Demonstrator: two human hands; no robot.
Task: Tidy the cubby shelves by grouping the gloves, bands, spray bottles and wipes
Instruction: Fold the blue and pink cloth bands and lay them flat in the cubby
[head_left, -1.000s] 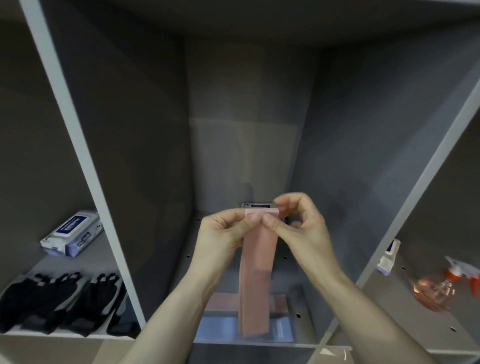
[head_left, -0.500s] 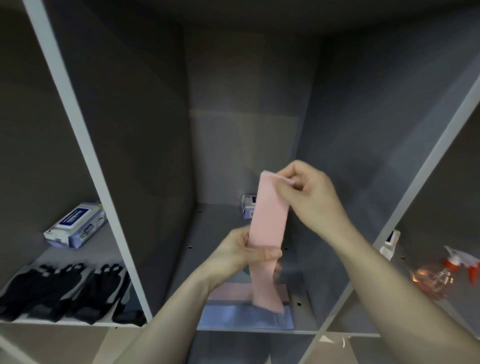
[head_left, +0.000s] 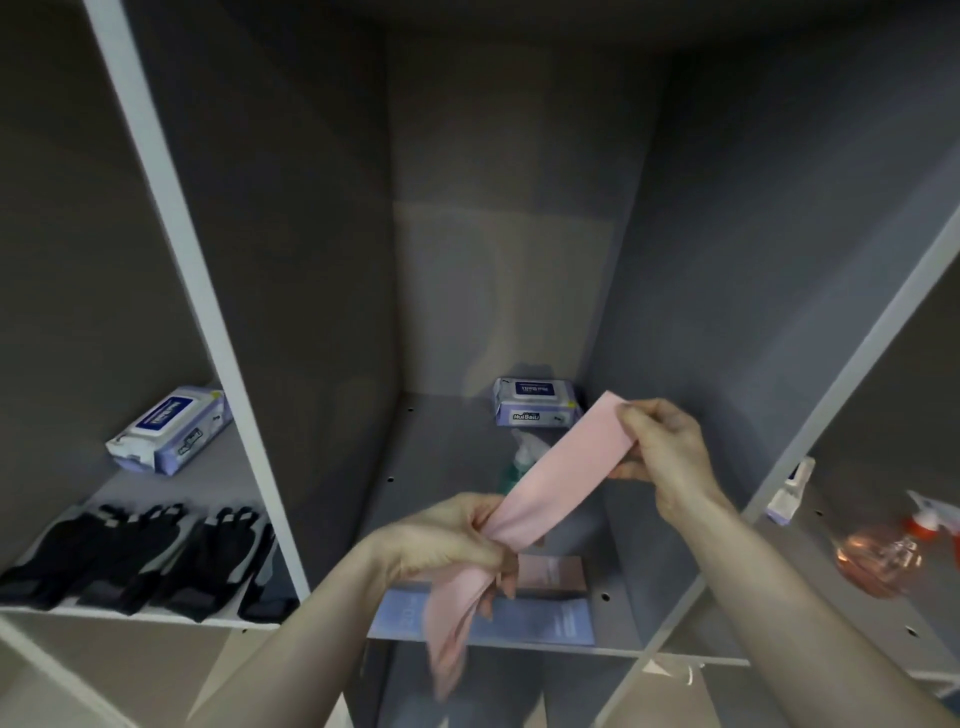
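Note:
A pink band (head_left: 563, 467) stretches slantwise in front of the middle cubby. My right hand (head_left: 662, 452) pinches its upper end at the right. Around its lower part my left hand (head_left: 457, 545) is curled, and the loose tail hangs below the fist. On the middle cubby floor lie a blue band (head_left: 519, 621) and another pink band (head_left: 553, 571) at the front, a green spray bottle (head_left: 519, 460) partly hidden behind the held band, and a wipes pack (head_left: 535, 402) at the back.
The left cubby holds a wipes pack (head_left: 169, 431) and several black gloves (head_left: 140, 556) in a row at the front. In the right cubby are a pink spray bottle (head_left: 883, 558) with a red trigger and a small white bottle (head_left: 789, 491). White dividers (head_left: 208, 332) separate the cubbies.
My right hand has carried the band's upper end down and to the right. My left hand has slid lower and now bunches the band. The band went from upright to slanted.

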